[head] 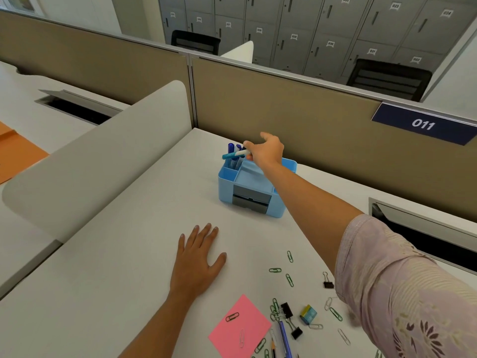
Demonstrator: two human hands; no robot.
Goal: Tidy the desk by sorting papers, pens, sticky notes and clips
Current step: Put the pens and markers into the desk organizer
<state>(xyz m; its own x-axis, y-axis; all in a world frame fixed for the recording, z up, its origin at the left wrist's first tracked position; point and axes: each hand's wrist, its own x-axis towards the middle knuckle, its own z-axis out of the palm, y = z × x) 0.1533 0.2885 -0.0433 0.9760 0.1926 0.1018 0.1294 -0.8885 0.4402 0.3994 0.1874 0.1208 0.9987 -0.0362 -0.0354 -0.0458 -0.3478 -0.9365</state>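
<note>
Pinches a teal-and-white marker [233, 154] with the right hand [267, 151], nearly level, just above the pens [231, 147] in the back-left slot of the blue organiser [225, 187], and rests the left hand [197, 257] flat, fingers straight, on the desk [129, 254] near paper clips [275, 270], binder clips [287, 310] and a pink sticky note [251, 319].

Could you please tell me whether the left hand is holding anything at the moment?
No, the left hand lies flat on the desk, fingers straight; only the right hand holds a pen.

light blue organizer [227, 188], pink sticky note [240, 329], green paper clips [289, 280], floral lilac sleeve [402, 288].
</note>
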